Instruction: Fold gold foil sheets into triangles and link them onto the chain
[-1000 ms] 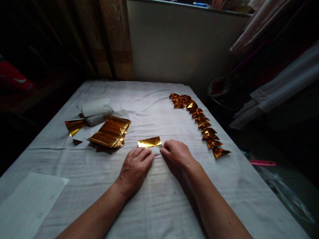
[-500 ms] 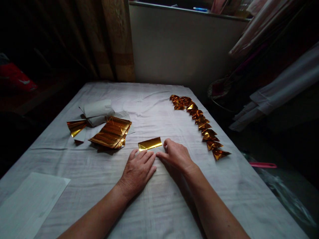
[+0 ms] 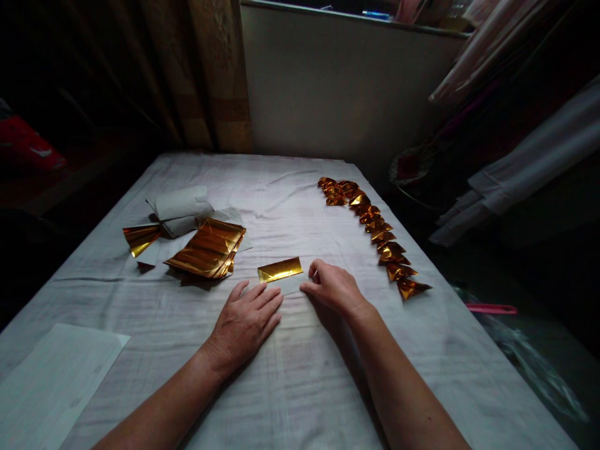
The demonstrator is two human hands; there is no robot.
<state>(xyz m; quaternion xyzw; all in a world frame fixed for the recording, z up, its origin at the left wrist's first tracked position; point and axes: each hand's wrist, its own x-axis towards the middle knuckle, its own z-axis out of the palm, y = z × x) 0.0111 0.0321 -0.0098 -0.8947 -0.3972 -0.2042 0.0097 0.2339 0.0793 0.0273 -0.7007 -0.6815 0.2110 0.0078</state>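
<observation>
The left hand (image 3: 247,317) spreads flat, only touching the folded gold paper (image 3: 281,270) — right hand (image 3: 334,286) half-curled at its end, whether pinching I cannot tell

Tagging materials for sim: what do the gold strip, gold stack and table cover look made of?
Strip: likely foil-faced paper; glossy gold face, pale matte margin, straight fold.
Stack: probably the same; mirror-like gold streaks, thin layered edges.
Cover: apparently cloth, matte; soft wrinkles, faint checks, though thin plastic can't be ruled out.
</observation>
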